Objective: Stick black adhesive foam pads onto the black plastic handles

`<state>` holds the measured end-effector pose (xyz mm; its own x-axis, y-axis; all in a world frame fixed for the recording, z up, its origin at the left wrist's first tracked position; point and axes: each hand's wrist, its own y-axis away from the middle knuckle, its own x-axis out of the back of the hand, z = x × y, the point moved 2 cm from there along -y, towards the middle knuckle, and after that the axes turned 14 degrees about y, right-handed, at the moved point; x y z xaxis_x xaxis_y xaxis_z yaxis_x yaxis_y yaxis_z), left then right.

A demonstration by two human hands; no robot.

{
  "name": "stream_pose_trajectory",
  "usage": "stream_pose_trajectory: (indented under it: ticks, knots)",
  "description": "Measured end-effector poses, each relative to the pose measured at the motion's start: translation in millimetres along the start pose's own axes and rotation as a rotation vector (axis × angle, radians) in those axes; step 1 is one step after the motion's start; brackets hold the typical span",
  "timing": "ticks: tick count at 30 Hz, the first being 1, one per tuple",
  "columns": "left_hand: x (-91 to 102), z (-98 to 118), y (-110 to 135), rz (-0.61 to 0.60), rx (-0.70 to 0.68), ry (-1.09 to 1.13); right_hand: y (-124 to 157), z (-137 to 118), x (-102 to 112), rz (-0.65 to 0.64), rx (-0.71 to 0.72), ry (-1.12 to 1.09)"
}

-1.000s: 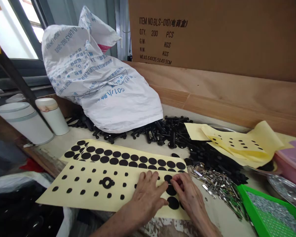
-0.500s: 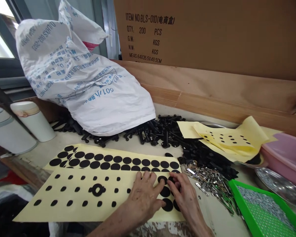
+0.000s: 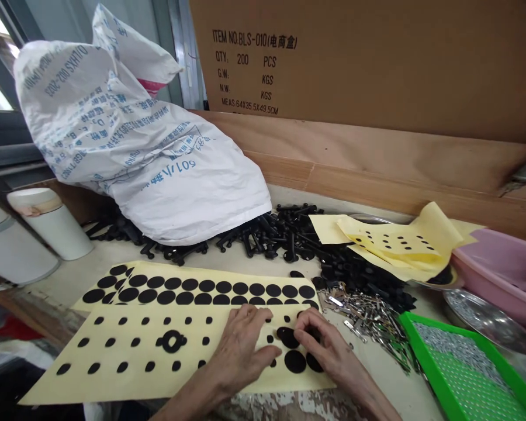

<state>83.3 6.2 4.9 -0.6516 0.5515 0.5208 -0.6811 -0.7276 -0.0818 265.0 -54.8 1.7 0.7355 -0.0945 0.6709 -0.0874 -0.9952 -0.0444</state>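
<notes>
A pale yellow backing sheet (image 3: 149, 383) lies flat before me, bearing rows of small black dots and a black ring piece (image 3: 172, 341). My left hand (image 3: 243, 345) rests on its right part with fingers spread, holding nothing. At the sheet's right end, the thumb and fingers of my right hand (image 3: 322, 339) pinch the edge of a black round sticker (image 3: 284, 335), which looks tilted up from the paper. Just below it lies another black disc (image 3: 295, 362), and one more is partly covered by my right hand. Behind sits a second sheet (image 3: 166, 272) with rows of large black discs.
Black plastic parts (image 3: 289, 234) lie heaped under a white printed sack (image 3: 193, 175). Small metal pieces (image 3: 368, 318) spread beside a green tray (image 3: 460, 374). Further right are a metal dish (image 3: 491, 318), a pink basin (image 3: 499, 275) and yellow sheets (image 3: 403, 234). Two pale bottles stand left.
My right hand has lifted the edge of a black round sticker. Where the top large disc lay, a small black dot now shows. My left hand has slid slightly left.
</notes>
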Motion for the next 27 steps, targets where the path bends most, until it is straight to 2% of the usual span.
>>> stream_pose_trajectory:
  ticks: [3,7,12,14,18,22,27]
  knots:
    - [3.1,2.4,-5.4,0.079,0.074,0.167,2.4,-5.4,6.8,-0.05,-0.018,-0.109]
    - [-1.8,5.1,-14.8,0.14,0.135,0.316,2.7,-1.6,3.7,-0.041,-0.084,-0.155]
    - [-1.5,7.2,-20.5,0.194,0.27,0.49,-2.0,21.4,-2.5,0.194,-0.216,-0.248]
    - [-0.7,9.8,-22.3,0.205,0.309,0.552,-2.9,25.9,-3.2,0.213,-0.217,-0.263]
    - [-3.1,14.5,-27.9,0.191,0.314,0.602,-2.1,22.3,-2.3,0.163,-0.159,-0.231]
    - [-5.6,14.3,-37.6,0.131,0.244,0.633,-0.2,17.1,0.8,0.207,-0.133,-0.152]
    - [-7.4,12.8,-49.9,0.053,0.236,0.806,-1.1,19.0,4.1,0.292,-0.109,-0.087]
